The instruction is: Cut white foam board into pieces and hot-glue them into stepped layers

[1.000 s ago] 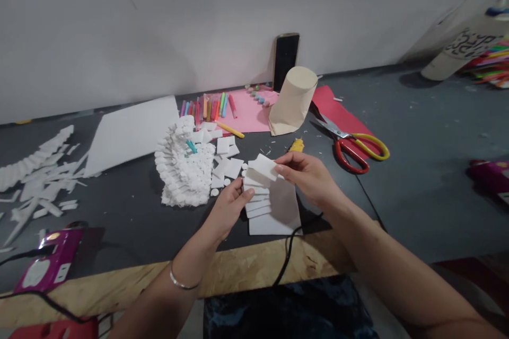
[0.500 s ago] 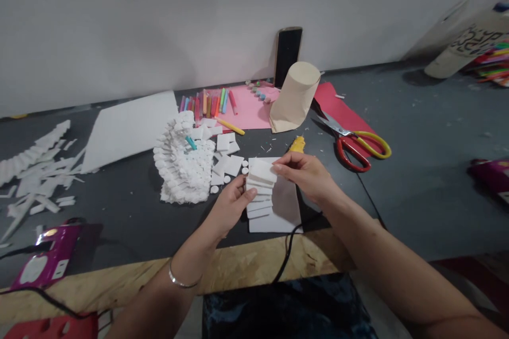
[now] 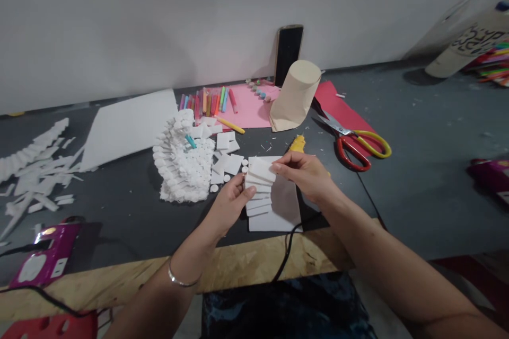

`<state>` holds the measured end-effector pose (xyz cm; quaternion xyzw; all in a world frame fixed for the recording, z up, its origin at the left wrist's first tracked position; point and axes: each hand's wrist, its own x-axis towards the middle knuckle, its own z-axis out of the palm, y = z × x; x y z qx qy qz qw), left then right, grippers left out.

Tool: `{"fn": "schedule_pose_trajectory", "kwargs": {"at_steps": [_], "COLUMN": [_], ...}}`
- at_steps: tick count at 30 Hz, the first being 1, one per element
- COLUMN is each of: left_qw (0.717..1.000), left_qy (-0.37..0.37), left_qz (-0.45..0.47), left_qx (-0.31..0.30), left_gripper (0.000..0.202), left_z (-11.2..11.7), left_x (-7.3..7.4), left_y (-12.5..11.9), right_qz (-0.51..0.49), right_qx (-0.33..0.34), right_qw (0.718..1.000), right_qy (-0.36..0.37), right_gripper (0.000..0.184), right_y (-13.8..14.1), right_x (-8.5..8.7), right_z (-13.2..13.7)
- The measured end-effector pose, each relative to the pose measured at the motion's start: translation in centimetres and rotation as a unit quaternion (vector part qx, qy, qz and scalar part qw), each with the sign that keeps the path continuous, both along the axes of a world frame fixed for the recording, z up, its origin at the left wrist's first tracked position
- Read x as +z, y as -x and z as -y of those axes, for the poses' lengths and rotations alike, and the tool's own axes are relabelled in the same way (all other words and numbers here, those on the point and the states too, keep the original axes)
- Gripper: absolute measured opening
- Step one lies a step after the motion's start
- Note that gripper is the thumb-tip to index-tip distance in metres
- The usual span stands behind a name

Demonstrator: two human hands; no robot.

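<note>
Settling the top card (image 3: 263,169) lower than a second ago, pinching its right end in the right hand (image 3: 303,174), clamping the row of cards (image 3: 259,204) in the left hand (image 3: 229,202), near the worktop's (image 3: 143,235) front edge; seemingly aligning, next calling for pressing.

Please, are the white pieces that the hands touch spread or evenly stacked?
Spread: the white pieces overlap like steps, their separate edges showing.

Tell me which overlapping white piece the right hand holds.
The farthest piece in the row; the right hand pinches its right end. The others lie nearer.
</note>
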<state>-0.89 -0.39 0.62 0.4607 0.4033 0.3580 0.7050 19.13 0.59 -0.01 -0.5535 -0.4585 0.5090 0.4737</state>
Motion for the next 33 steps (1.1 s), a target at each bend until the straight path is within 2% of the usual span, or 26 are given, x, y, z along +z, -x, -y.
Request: {"fn": "schedule_pose_trajectory", "kwargs": {"at_steps": [6,33], "left_qw": [1.0,1.0], "left_qy": [-0.01,-0.019], "left_qz": [-0.004,-0.012], "left_qx": [0.002,-0.018], "left_gripper": [0.029,0.03], "left_z": [-0.03,-0.07], "left_x": [0.25,0.11], "left_y": [-0.06,0.06], "right_qz": [0.008,0.031], "right_qx": [0.012,-0.013], "right_qw": [1.0,0.999], "right_qy": [0.002,0.008], "right_gripper": [0.03,0.032], "right_y": [0.0,-0.08], "right_x": [0.01,-0.18], "right_z": [-0.02,-0.12]}}
